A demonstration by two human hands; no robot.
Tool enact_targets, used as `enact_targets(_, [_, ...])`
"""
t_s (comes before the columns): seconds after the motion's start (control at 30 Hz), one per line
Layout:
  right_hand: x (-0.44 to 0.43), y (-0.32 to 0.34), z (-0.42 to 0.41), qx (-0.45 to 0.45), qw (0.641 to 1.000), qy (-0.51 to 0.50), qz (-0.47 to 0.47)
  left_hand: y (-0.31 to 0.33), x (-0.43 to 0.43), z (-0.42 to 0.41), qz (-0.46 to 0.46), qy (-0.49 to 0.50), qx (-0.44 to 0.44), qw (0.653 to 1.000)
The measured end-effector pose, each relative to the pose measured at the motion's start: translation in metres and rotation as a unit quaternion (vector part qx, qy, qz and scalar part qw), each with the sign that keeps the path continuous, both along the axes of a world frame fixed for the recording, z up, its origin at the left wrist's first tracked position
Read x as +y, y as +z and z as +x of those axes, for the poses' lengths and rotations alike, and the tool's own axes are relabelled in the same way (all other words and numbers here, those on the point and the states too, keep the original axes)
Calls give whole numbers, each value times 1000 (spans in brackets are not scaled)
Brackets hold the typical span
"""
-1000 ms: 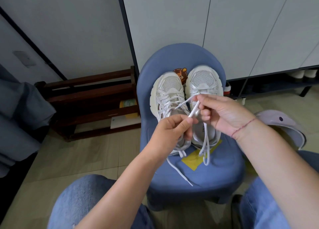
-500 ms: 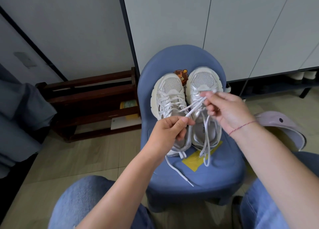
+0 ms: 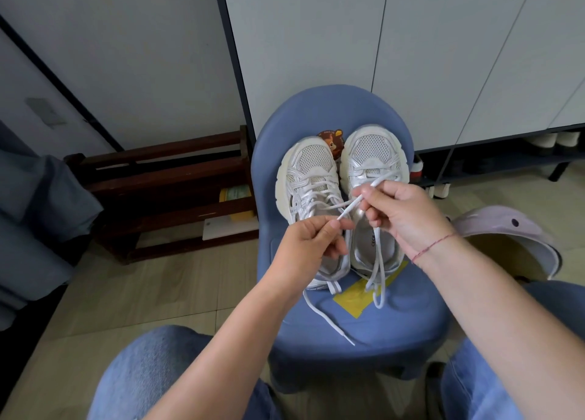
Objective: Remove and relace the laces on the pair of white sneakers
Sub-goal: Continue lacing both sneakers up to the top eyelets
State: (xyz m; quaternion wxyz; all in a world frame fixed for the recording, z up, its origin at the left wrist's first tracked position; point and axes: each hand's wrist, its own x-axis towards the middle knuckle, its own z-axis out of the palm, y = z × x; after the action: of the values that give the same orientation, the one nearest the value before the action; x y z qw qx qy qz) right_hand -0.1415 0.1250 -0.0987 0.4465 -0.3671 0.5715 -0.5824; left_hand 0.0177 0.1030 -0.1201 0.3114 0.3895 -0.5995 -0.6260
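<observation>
Two sneakers (image 3: pixel 311 172) lie lengthwise, toes away; left hand (image 3: pixel 311 242) and right hand (image 3: pixel 408 220) each pinch the lace (image 3: pixel 350 206).

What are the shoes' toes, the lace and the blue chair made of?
On the sneakers, the toes look like matte white mesh: tiny holes show. The lace seems woven fabric cord: dull, limp, dangling. The blue chair is probably moulded plastic: smooth, rounded, faint sheen.

blue seat front (image 3: pixel 408 327) free, chair back (image 3: pixel 332 106) behind sneakers (image 3: pixel 311 166), laces (image 3: pixel 378 270) dangling between
</observation>
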Motion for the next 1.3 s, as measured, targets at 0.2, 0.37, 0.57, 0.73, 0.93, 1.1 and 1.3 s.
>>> enact_targets(0.2, [3,-6,9,73,995,59,35,-1,0,-3,20,21,30,999])
enact_targets(0.37, [0,-8,3,125,992,14,23,-4,-2,-9,31,72,30,996])
enact_targets(0.57, [-7,-13,-11,113,991,-68,14,-16,-4,-23,-43,115,-105,987])
enact_targets(0.73, [-9,-19,-10,83,994,-74,11,-19,-6,-40,-73,140,-154,975])
enact_targets(0.93, [-10,-21,-12,89,993,-71,16,-25,-5,-55,-82,230,-119,962])
enact_targets(1.1, [-7,-20,-8,106,993,-47,7,-32,-10,-42,-7,243,-56,968])
enact_targets(1.3, [-10,-22,17,118,993,-3,-15,-31,-15,-12,101,192,70,974])
